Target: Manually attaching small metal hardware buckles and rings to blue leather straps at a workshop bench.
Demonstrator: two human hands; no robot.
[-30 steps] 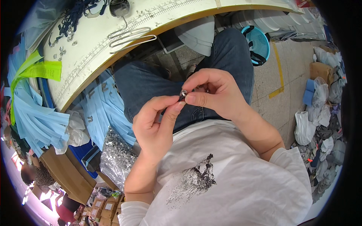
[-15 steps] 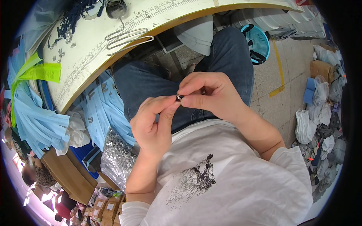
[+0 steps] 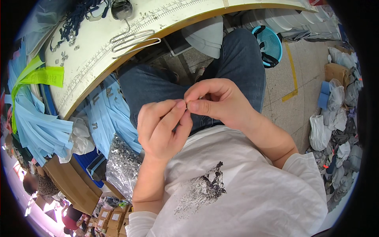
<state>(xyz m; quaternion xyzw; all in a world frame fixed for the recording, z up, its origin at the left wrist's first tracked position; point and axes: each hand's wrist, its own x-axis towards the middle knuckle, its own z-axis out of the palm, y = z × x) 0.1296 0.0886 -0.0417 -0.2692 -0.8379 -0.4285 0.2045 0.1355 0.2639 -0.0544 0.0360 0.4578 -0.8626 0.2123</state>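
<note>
Above my lap, my left hand and my right hand meet fingertip to fingertip. Both are closed in a pinch around one tiny piece, dark and shiny like metal half a second ago; the fingers now cover nearly all of it, so its kind cannot be told. To the left, light blue fabric strips hang below the table edge, with several small dark metal bits on them. Under these sits a clear plastic bag full of small shiny metal pieces.
The curved white table carries a bent wire rack, dark cords and small clear pieces. A turquoise basket stands on the floor. Bags and scraps pile at right; cardboard boxes and other people are lower left.
The fingers of my left hand have shifted and come up over the small dark piece, which now hardly shows. My right thumb and forefinger stay pinched, lowered slightly.
</note>
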